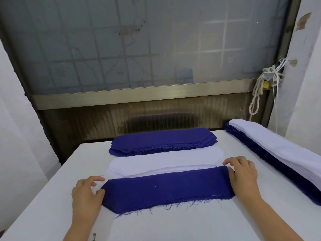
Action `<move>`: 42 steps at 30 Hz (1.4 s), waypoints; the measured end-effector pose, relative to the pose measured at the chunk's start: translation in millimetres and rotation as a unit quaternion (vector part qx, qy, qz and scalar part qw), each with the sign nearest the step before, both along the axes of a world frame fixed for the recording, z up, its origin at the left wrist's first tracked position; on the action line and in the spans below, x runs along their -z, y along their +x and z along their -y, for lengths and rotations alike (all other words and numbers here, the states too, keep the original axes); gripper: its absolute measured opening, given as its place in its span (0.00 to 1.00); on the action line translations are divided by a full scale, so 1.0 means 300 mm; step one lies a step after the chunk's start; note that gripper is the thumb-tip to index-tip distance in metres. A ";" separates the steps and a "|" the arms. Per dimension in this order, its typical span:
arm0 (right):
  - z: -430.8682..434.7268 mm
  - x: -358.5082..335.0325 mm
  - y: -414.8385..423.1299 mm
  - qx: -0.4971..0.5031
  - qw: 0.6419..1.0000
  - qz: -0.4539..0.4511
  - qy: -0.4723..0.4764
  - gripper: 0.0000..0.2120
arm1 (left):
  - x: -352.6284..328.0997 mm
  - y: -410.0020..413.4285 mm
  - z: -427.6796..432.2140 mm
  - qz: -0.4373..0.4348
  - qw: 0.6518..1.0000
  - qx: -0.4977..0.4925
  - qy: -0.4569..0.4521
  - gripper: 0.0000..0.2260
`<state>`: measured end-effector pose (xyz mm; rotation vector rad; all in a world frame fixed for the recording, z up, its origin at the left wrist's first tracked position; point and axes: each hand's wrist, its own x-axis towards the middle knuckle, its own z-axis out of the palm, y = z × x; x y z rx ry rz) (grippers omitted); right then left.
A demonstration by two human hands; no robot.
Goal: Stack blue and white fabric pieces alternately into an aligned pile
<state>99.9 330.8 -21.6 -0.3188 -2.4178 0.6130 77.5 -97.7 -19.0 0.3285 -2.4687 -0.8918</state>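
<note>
Blue piece [166,186] is lying flat on the white surface [173,226], directly in front of the person. Its long axis is running left to right and its frayed edge is facing the person. The two hands are sitting at its short ends, the left hand [86,193] at the left end and the right hand [243,178] at the right end.

The left thumb is touching the angled left end, while the other left fingers [97,178] are loosely bent and lifted, holding nothing. The right thumb is lying against the right end. The right fingers [232,160] are bent, with their tips resting at the far right corner, where the blue piece is meeting the white stack [165,162]. I cannot tell for certain whether the thumbs are pinching the cloth; it looks more like pressing.

The white stack is lying just behind the blue piece and parallel to it, and the blue stack [163,141] is lying behind that one, also parallel. A long pile [278,153], white above and blue below, is running along the right side, well apart.

In my judgement the person is squaring this piece on the pile. A white piece should be coming next. It lies away from the fingers, on the far side, and the right hand is nearer to it. Because its long axis is the same, it needs only moving toward the person, without turning.
</note>
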 end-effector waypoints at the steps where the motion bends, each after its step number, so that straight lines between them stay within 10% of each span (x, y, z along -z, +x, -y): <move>1: 0.000 -0.003 0.002 -0.033 0.999 -0.008 0.008 0.10 | 0.000 0.002 -0.006 -0.012 1.000 0.019 0.016 0.12; 7: 0.010 -0.001 -0.005 -0.216 0.971 0.088 0.056 0.06 | 0.012 0.008 -0.028 0.043 0.981 0.182 0.046 0.07; 17: 0.020 -0.039 -0.059 -0.211 0.965 0.133 0.085 0.08 | -0.035 -0.045 -0.040 0.122 0.979 0.163 0.014 0.05; 31: 0.327 -0.162 -0.460 -0.244 0.962 0.054 0.110 0.21 | -0.152 -0.404 -0.314 -0.010 0.973 0.191 -0.130 0.18; 37: 0.436 -0.155 -0.642 -0.256 0.951 0.113 0.129 0.14 | -0.153 -0.553 -0.414 0.021 0.946 0.156 -0.282 0.15; 42: 0.478 -0.151 -0.753 -0.219 0.962 0.129 0.101 0.06 | -0.144 -0.644 -0.420 0.013 0.973 0.101 -0.206 0.11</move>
